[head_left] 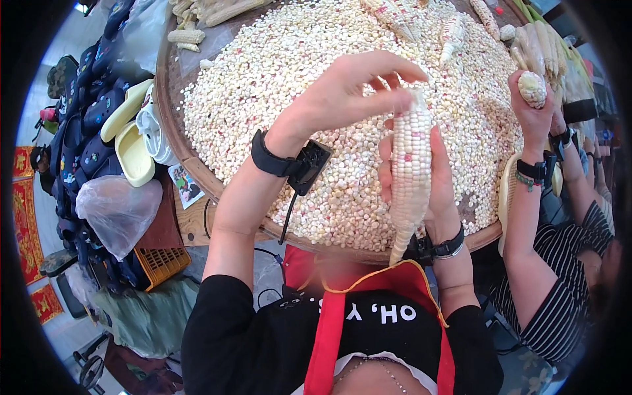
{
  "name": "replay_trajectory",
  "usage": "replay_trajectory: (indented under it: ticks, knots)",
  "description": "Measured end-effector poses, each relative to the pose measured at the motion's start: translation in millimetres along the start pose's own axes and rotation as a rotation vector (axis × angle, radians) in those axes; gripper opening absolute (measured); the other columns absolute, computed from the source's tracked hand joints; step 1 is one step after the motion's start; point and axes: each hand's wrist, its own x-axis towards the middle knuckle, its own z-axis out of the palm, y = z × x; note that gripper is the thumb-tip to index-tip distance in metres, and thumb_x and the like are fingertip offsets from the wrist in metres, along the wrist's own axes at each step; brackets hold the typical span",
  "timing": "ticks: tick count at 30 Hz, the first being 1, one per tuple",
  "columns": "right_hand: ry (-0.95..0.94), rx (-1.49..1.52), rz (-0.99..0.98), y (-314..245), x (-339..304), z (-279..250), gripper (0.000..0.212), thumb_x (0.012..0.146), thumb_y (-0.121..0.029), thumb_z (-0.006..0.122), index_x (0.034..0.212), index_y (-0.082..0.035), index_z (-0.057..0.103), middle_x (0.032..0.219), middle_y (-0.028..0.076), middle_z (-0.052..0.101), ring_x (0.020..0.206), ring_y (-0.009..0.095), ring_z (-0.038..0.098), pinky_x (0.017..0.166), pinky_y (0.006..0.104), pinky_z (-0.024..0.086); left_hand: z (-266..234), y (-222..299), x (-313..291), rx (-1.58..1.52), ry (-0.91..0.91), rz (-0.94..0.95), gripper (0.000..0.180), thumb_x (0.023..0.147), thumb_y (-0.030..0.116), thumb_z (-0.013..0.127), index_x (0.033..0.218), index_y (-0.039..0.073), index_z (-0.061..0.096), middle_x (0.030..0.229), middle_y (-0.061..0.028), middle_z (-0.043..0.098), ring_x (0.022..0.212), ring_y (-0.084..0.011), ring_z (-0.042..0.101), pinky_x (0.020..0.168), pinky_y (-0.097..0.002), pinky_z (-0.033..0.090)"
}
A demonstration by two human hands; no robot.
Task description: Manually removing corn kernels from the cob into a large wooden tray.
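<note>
My right hand is wrapped around a corn cob, held upright over the heap of kernels. Pale kernels cover the cob in rows, with a reddish one near its middle; its lower end tapers to a point by my apron. Curved over the cob's upper end is my left hand. Its fingers and thumb are apart, with the thumb by the tip; whether it touches the cob is hard to tell. Below and around both hands lie loose corn kernels, mostly cream with some pink and red ones, in a wide round tray.
More cobs lie on the far side of the heap, and bare cobs at the far left. On the right, another person's hand holds a cob. Yellow clogs, a plastic bag and an orange crate stand left.
</note>
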Motion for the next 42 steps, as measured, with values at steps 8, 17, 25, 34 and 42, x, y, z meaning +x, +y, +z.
replay_trajectory:
  ticks: [8, 17, 25, 34, 42]
  knots:
    - [-0.039, -0.066, -0.018, -1, 4, -2, 0.054, 0.092, -0.049, 0.024, 0.115, -0.004, 0.044, 0.081, 0.01, 0.058, 0.063, 0.016, 0.058, 0.054, 0.0272, 0.051, -5, -9, 4, 0.315, 0.174, 0.103, 0.018, 0.083, 0.002, 0.051, 0.097, 0.003, 0.062, 0.09, -0.007, 0.063, 0.08, -0.0154, 0.06, 0.07, -0.0253, 0.047]
    - [0.0, -0.172, -0.069, 0, -1, -7, 0.05, 0.084, -0.045, 0.05, 0.106, 0.0, 0.046, 0.081, 0.01, 0.056, 0.065, 0.015, 0.057, 0.055, 0.0274, 0.051, -10, -6, 3, 0.381, 0.189, 0.166, 0.016, 0.082, 0.002, 0.054, 0.095, 0.003, 0.062, 0.087, -0.0071, 0.062, 0.082, -0.0173, 0.06, 0.07, -0.0276, 0.047]
    - [0.065, -0.072, -0.03, -5, -1, -7, 0.046, 0.091, -0.04, 0.038, 0.12, -0.004, 0.038, 0.097, 0.015, 0.057, 0.075, 0.019, 0.061, 0.06, 0.031, 0.054, 1, 17, 0, 0.116, 0.077, -0.046, 0.02, 0.078, 0.007, 0.063, 0.098, 0.004, 0.063, 0.09, -0.0052, 0.063, 0.082, -0.0124, 0.059, 0.073, -0.0258, 0.047]
    - [-0.126, -0.036, -0.124, -8, 0, -7, 0.042, 0.092, -0.039, 0.035, 0.116, -0.005, 0.04, 0.094, 0.013, 0.055, 0.068, 0.017, 0.058, 0.055, 0.0289, 0.051, 1, 14, 2, -0.085, 0.036, -0.241, 0.019, 0.081, 0.006, 0.059, 0.1, 0.003, 0.062, 0.089, -0.0033, 0.062, 0.081, -0.0101, 0.057, 0.072, -0.0233, 0.046]
    - [0.42, -0.184, -0.509, -18, 7, -9, 0.04, 0.087, -0.01, 0.046, 0.124, -0.007, 0.031, 0.109, 0.009, 0.049, 0.097, 0.018, 0.051, 0.083, 0.0323, 0.044, 27, 13, 1, -0.179, -0.079, -0.419, 0.037, 0.085, 0.013, 0.054, 0.12, 0.003, 0.046, 0.113, -0.0087, 0.053, 0.09, -0.0127, 0.056, 0.078, -0.026, 0.045]
